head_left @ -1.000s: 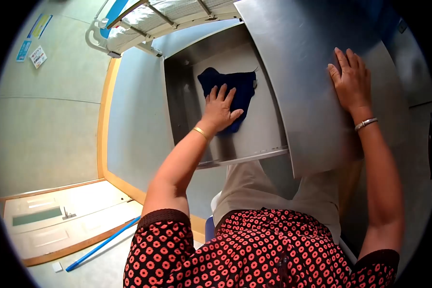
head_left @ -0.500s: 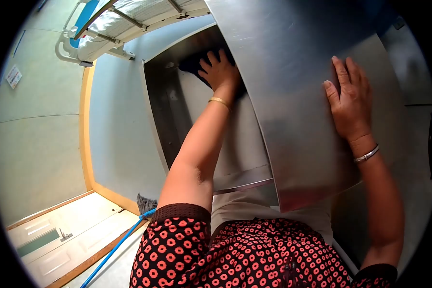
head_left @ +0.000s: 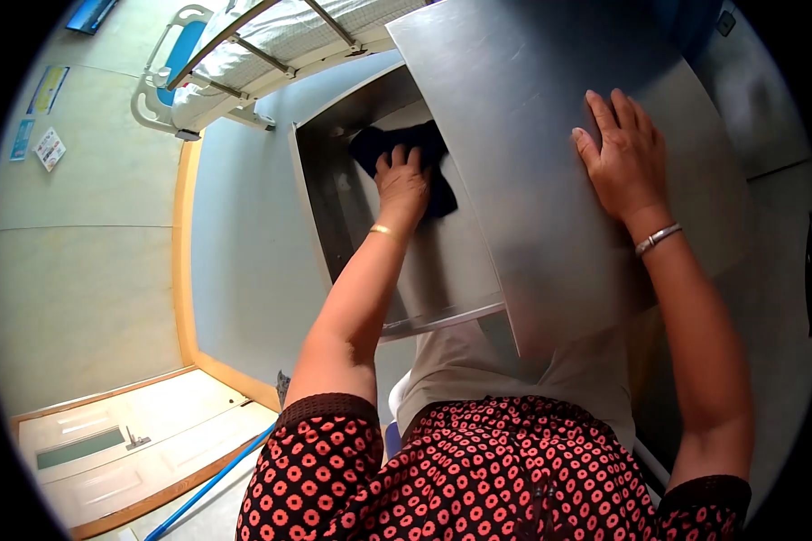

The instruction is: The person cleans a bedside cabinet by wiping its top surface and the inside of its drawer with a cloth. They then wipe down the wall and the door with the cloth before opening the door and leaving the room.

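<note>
My left hand (head_left: 403, 187) reaches into an open metal drawer (head_left: 338, 261) and presses on a dark cloth (head_left: 438, 197) lying on its floor. The fingers are bent into the cloth, and some fingertips are hard to see against it. On the brushed metal top (head_left: 514, 153), which overhangs the drawer's right side, my right hand (head_left: 627, 167) rests palm down. Its fingers are stretched out, the thumb apart, and nothing is in it.
A bed (head_left: 275, 68) with side rails stands beyond the drawer at the upper left. The pale wall (head_left: 253, 225) runs along the drawer's left side. A blue pole (head_left: 212, 482) slants at the lower left, near a white door (head_left: 108, 451).
My left hand has drawn the cloth back toward me and a little left across the drawer floor. My right hand stays flat on the metal top. The view has shifted slightly.
</note>
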A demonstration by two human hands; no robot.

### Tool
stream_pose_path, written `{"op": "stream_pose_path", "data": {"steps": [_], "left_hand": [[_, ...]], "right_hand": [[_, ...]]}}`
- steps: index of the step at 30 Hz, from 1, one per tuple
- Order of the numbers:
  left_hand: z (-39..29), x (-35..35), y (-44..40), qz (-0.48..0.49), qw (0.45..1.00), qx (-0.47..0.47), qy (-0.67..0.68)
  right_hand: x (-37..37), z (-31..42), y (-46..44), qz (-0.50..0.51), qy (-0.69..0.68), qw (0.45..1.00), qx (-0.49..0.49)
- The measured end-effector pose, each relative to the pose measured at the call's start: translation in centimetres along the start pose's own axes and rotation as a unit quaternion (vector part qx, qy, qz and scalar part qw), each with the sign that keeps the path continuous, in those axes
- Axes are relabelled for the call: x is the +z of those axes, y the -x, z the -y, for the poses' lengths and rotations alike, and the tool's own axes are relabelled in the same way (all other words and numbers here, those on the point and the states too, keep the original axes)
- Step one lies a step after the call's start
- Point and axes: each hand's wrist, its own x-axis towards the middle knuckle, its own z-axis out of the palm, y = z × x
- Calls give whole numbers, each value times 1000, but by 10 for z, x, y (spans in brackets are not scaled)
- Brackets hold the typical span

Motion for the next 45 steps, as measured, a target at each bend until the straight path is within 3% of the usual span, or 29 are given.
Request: {"op": "stream_pose_path", "data": {"steps": [4,7,8,11,14,17,18,20,21,23,27,29,31,33,35,37,40,42,44,45], "left_hand": [[16,-20,43,8,999,9,-45],[21,-45,71,116,992,14,-51],[20,-52,78,112,992,14,-54],[11,-71,102,208,976,58,12],[-14,-76,111,308,933,170,77],[-45,-61,100,298,901,305,78],[-56,-56,96,297,901,308,79],[-75,-51,84,322,870,245,281],[-83,-55,77,321,870,245,282],[-105,-75,58,239,884,332,225],[-92,-70,16,260,881,339,205],[-82,-65,-9,300,926,177,148],[-61,-44,-34,211,946,214,123],[-29,-8,-60,163,954,144,207],[21,9,-75,11,955,295,19],[49,-13,-70,34,966,237,-94],[69,-32,-43,26,968,214,-129],[86,-32,-28,110,970,15,-215],[101,-40,-11,154,940,-28,-302],[104,-42,-2,159,926,3,-342]], "right_hand": [[8,-2,-4,14,14,1000,10],[9,-1,-3,20,22,999,13],[10,-2,-4,17,31,999,13],[14,-2,-3,-3,45,999,13],[11,-1,-4,10,35,999,11],[8,-1,-4,-7,46,999,2],[6,-1,-3,-8,49,999,3],[2,1,-3,-3,28,1000,-2],[0,2,-3,-3,30,1000,-3],[-4,3,-2,6,18,1000,-6],[-5,4,-1,2,14,1000,-3],[-2,2,-1,-8,14,1000,-10],[-4,3,-1,6,19,1000,-9],[-4,2,-3,17,26,1000,-3],[-2,0,-2,8,24,1000,-8],[0,1,-2,8,21,1000,-3],[7,0,-1,11,10,1000,7],[12,-3,-3,11,4,1000,10],[15,-1,-3,26,0,1000,15],[18,-1,-3,27,-5,1000,13]]}}
